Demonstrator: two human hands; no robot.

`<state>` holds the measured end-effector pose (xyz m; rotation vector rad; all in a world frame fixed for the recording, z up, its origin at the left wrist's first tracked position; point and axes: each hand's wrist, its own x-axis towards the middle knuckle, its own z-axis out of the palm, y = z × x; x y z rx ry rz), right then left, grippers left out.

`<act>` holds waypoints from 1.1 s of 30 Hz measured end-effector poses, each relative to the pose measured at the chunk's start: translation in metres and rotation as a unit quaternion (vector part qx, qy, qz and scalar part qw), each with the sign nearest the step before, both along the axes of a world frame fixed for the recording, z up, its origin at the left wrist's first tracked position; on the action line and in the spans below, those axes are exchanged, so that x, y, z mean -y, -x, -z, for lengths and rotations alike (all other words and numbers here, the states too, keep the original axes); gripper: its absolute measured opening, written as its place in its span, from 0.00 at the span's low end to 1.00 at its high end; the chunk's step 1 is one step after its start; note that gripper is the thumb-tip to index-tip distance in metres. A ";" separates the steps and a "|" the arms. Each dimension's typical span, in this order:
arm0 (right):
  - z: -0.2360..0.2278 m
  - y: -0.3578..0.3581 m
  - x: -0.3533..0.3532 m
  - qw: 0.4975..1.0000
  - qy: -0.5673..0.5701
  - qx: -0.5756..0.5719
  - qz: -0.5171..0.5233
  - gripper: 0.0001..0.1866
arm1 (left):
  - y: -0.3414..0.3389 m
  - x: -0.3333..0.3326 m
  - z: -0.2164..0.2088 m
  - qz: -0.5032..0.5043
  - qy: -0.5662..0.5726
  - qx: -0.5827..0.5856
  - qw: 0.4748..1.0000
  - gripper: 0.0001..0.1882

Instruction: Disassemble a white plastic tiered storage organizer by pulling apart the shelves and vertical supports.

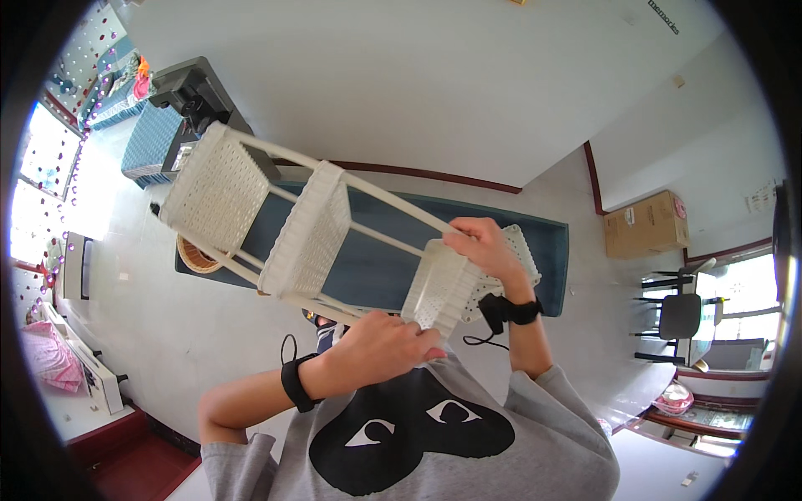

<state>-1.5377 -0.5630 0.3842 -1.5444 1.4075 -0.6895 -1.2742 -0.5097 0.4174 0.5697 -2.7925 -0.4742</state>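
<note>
A cream plastic storage rack (305, 230) with woven-pattern basket tiers joined by thin poles lies tilted across my front, its far end up to the left. My left hand (380, 346) is closed on the near side of the end basket (441, 284), by a pole's end. Opposite it, my right hand (484, 246) is wrapped round the far corner of that same basket, where the other long pole meets it. Beside my right wrist, a cream perforated panel (525, 255) lies on the dark bench, partly hidden by my hand.
Under the rack stretches a long dark blue-green bench (376, 204), with a wicker basket (196, 255) at its left end. A grey stand with black equipment (196, 96) stands at the back left. A cardboard box (647, 225) and a dark chair (678, 316) are on the right.
</note>
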 end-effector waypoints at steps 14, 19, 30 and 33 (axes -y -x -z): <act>-0.002 -0.024 -0.048 0.947 0.269 -0.060 0.164 0.12 | -0.010 0.021 0.018 0.038 -0.007 0.051 0.998 0.23; -0.003 -0.053 -0.063 0.904 0.383 -0.150 0.116 0.17 | -0.012 0.030 -0.013 -0.060 0.062 -0.021 0.996 0.34; 0.040 -0.088 -0.071 0.877 0.453 0.073 0.140 0.35 | 0.012 0.057 0.017 0.050 -0.040 -0.033 0.997 0.15; 0.046 -0.087 -0.072 0.870 0.464 0.099 0.133 0.32 | 0.010 0.054 0.024 0.050 -0.095 -0.024 0.994 0.15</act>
